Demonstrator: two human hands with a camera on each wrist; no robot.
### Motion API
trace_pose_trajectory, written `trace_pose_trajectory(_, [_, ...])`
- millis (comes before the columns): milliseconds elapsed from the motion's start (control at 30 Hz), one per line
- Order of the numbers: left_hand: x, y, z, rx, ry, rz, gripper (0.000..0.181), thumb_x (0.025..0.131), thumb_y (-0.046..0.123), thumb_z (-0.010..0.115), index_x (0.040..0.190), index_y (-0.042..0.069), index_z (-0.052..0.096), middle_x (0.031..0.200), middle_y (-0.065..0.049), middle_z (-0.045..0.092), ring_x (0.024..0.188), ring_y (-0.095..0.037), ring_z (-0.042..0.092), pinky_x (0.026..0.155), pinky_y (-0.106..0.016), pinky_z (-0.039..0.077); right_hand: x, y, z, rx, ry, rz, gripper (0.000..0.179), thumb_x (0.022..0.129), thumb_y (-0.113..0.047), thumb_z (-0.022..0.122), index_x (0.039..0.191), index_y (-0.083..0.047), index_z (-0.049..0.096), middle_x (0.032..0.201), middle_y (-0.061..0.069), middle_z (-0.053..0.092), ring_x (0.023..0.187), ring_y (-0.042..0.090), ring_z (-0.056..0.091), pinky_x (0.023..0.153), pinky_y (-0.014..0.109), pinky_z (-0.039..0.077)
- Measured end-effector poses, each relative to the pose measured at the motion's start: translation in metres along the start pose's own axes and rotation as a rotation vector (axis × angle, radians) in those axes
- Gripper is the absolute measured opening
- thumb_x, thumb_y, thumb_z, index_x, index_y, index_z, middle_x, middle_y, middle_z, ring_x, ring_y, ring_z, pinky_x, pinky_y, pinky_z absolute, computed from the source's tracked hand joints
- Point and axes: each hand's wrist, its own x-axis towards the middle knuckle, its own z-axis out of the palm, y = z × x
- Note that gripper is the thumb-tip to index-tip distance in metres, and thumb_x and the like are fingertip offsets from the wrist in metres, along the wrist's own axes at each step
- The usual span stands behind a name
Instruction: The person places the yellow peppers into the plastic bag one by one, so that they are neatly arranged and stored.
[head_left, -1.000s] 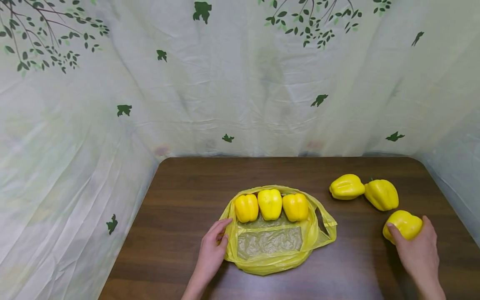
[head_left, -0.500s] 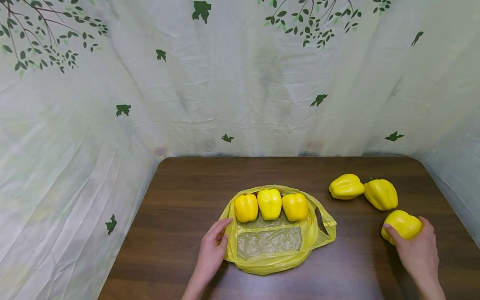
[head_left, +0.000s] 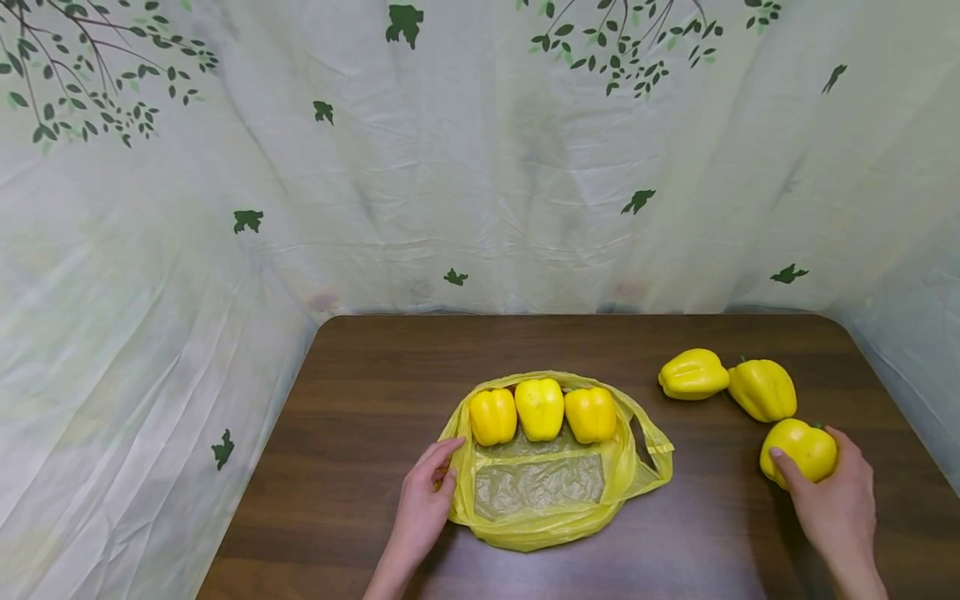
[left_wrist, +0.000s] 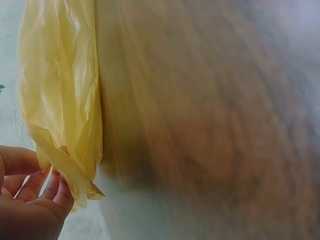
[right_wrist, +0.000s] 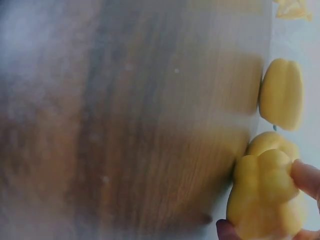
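Observation:
A yellow plastic bag lies spread on the table with its mouth facing up. Inside it, along the far side, three yellow bell peppers stand in a row. My left hand pinches the bag's left edge; in the left wrist view the thumb and fingers meet around the thin plastic. At the right, my right hand grips another yellow bell pepper, thumb on the near left side and fingers on the right. The right wrist view shows this lobed pepper from close up.
Two more bell peppers lie behind the right hand, one on its side and one leaning against it. The dark wooden table ends at a pale leaf-printed curtain. The bag's handle loop sticks out rightward.
My right hand has shifted slightly left, and the pepper in it has turned a little. The left hand and the bag stay where they were.

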Motion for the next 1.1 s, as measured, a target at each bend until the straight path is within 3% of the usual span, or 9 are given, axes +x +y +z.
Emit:
trace_pose_trajectory(500, [0.000,0.001,0.000,-0.017,0.000,0.006,0.048,0.085,-0.017,0.058,0.124,0.008,0.067,0.120,0.001,0.064,0.091,-0.019,0.056,0.079,-0.026,0.050,-0.004,-0.003,-0.006,0.002,0.017,-0.019,0.077,0.097,-0.031,0.058,0.155,0.000,0.017,0.151,0.034,0.023,0.131,0.053,0.028,0.101,0.068,0.025])
trace_pose_trajectory(1100, [-0.001,0.000,0.000,-0.014,0.000,0.001,0.048,0.085,-0.017,0.057,0.124,0.008,0.067,0.119,0.000,0.064,0.092,-0.019,0.055,0.079,-0.027,0.049,-0.013,-0.009,0.002,0.039,0.019,0.022,0.086,0.091,-0.038,0.067,0.150,0.007,0.023,0.144,0.035,0.028,0.123,0.050,0.031,0.098,0.064,0.029])
